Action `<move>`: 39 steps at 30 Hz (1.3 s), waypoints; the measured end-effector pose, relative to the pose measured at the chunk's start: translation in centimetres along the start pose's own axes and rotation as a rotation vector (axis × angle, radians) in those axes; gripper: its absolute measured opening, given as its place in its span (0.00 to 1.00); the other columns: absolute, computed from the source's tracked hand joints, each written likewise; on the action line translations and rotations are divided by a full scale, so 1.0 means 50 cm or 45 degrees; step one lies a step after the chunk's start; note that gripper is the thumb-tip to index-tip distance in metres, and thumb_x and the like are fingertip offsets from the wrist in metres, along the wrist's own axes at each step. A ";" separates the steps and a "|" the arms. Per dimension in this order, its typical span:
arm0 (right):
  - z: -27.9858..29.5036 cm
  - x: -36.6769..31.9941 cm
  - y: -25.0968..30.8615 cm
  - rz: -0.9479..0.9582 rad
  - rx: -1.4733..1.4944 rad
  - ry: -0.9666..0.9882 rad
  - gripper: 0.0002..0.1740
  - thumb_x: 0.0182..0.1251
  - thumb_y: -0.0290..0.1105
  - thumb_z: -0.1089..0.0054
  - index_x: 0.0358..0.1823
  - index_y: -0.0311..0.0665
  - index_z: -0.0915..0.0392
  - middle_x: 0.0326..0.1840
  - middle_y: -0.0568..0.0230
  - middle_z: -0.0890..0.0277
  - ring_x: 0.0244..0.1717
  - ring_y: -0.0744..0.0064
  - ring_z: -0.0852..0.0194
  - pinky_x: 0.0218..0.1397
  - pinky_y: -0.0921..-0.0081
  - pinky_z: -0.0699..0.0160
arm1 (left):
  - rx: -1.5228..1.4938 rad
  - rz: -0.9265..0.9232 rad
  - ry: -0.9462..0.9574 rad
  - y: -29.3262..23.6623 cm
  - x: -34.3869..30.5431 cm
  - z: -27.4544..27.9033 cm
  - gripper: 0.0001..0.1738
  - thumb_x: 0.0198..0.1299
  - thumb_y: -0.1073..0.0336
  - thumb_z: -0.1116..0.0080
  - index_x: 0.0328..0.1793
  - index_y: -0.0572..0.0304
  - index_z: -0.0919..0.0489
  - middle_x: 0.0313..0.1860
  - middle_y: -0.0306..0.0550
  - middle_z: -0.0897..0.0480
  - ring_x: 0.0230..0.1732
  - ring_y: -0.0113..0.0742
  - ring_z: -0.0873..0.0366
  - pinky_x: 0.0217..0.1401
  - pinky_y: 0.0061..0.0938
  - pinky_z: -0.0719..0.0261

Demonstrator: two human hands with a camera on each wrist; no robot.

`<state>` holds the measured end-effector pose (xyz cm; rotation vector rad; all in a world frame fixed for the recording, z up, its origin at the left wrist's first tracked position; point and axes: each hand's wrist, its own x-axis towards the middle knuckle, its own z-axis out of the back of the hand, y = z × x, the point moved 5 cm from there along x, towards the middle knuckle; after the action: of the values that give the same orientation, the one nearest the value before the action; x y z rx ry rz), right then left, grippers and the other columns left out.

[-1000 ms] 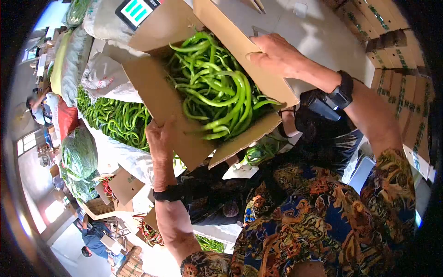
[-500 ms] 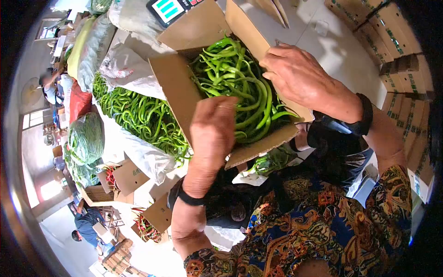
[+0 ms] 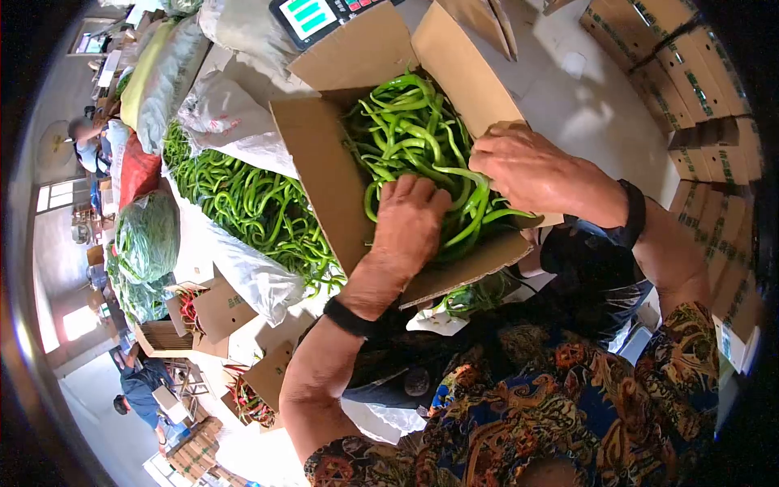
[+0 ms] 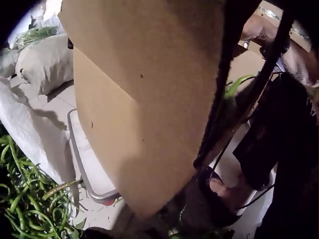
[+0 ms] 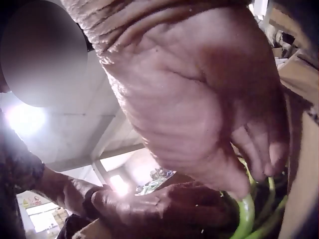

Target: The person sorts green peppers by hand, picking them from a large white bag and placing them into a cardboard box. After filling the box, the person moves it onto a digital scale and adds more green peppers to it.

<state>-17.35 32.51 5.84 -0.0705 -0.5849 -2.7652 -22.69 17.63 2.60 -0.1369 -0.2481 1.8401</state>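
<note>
A cardboard box (image 3: 312,146) with raised flaps holds long green peppers (image 3: 410,134). The left hand (image 3: 410,223) has its bent fingers down among the peppers near the box's left wall; its fingertips are hidden. Across from it, the right hand (image 3: 552,174) reaches over the right wall, fingers curled down to the peppers. In the right wrist view the right hand (image 5: 199,94) pinches a green pepper (image 5: 244,216) between thumb and fingers, with the left hand (image 5: 169,211) low beside it. Cardboard (image 4: 139,99) fills the left wrist view, which does not show the left hand.
Loose green peppers (image 3: 251,207) lie on white sacking (image 3: 264,280) left of the box. A scale display (image 3: 308,16) stands beyond it. Stacked cartons (image 3: 706,81) line the right side. Smaller boxes (image 3: 223,308) with red peppers and other people appear at lower left.
The left hand has let go of the box's left edge and moved right into the peppers. The right hand has shifted from the right wall down to the peppers. The box appears farther right in view.
</note>
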 end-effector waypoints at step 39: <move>0.030 0.071 -0.074 -0.613 1.746 -0.073 0.29 0.62 0.43 0.36 0.59 0.34 0.32 0.43 0.58 0.23 0.40 0.69 0.24 0.43 0.70 0.24 | -0.722 0.251 -0.297 0.097 0.087 0.216 0.29 0.51 0.80 0.46 0.64 0.67 0.31 0.45 0.57 0.21 0.42 0.45 0.21 0.48 0.33 0.24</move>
<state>-21.90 35.31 6.18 0.3299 -2.5529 -2.0854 -30.80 19.47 12.07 -0.3487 -0.9477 1.9362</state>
